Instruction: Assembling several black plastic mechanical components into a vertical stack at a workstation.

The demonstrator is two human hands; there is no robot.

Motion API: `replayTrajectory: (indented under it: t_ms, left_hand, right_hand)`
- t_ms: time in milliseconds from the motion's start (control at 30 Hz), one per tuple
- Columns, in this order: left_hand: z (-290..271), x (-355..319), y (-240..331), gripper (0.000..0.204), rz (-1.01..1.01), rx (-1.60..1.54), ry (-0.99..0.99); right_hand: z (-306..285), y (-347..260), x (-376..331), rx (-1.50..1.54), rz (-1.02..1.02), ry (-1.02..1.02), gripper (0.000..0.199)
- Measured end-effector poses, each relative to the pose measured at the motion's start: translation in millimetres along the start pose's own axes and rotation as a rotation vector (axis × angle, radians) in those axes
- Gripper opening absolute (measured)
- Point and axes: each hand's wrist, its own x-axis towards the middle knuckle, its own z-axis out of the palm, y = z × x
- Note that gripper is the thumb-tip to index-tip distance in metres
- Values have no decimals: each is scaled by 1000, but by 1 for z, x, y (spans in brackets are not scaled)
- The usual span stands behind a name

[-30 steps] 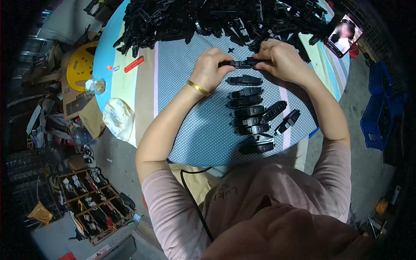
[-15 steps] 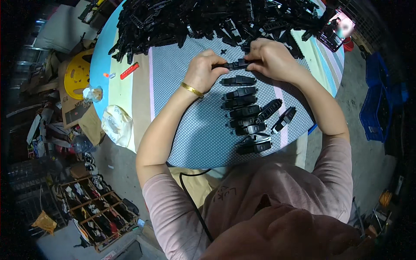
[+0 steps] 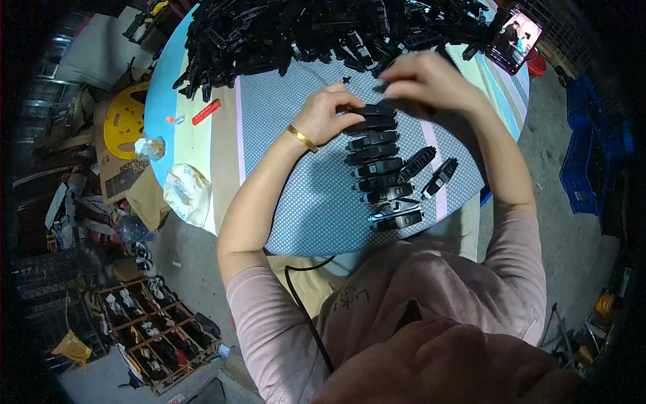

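Note:
My left hand, with a gold bangle at the wrist, pinches the left end of a long black plastic part between thumb and fingers. That part lies at the far end of a column of similar black parts, which runs down toward my body. My right hand is raised just beyond and to the right of the held part, apart from it. Its fingers are smeared by motion, so I cannot tell whether they hold anything. Two more black parts, one ribbed and one smoother, lie slanted right of the column.
A large heap of black parts covers the table's far side. A phone with a lit screen stands at the far right. On the left lie a red-handled tool and a white bag. Blue crates stand on the floor.
The part held between both hands has come slightly nearer, to the far end of the column. My right hand has let go of it and lifted away; my left still grips it.

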Motion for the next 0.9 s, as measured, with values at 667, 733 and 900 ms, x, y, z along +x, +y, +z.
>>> replayTrajectory:
  t_ms: [667,733,900]
  left_hand:
    - [15,-12,17,23,179,-11,-62]
    - [20,-12,9,25,186,2,171]
    - [17,-10,-13,34,141,213,330]
  right_hand:
    - [26,-23,-11,-626,292,-93,35]
    - [35,-17,1,-561,89,-108,35]
    - [29,-20,23,-467,126,-197,30]
